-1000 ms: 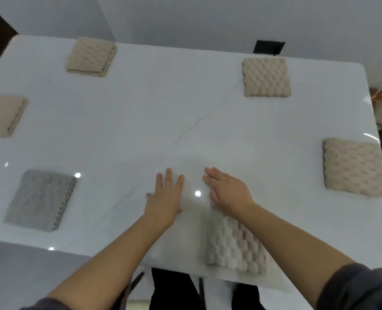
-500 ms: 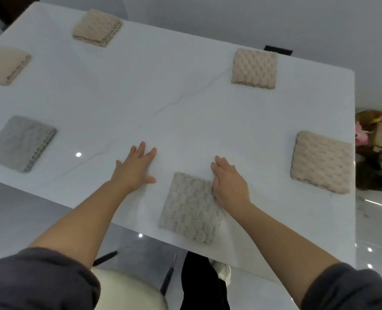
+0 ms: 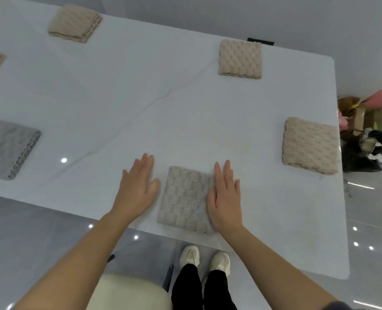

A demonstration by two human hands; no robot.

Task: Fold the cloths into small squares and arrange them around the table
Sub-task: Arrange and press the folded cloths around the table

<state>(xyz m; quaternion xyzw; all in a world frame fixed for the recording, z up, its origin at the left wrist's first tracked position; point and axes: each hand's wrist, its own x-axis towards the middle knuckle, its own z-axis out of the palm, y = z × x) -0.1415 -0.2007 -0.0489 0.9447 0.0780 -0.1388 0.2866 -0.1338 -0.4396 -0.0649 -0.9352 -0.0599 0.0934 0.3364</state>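
A folded cloth (image 3: 185,198) lies near the tabletop (image 3: 185,108) edge. The left hand (image 3: 138,189) lies flat just beside it and the right hand (image 3: 225,198) along its right edge, each grip wide, holding nothing.

Bare left hand (image 3: 138,191) and bare right hand (image 3: 224,202). Bare arms too, uncovered from the wrists a long way up. Wears a dark grey sleeve (image 3: 346,307), seen only as a small bit at the top of the right arm, by the bottom edge. Wears black trousers (image 3: 186,287), plain and snug on both legs. Wears pale cream shoes (image 3: 189,256), chunky and round at the toes, with thick soles and curvy lines across the tops. Trouser ends just over the shoe tops.
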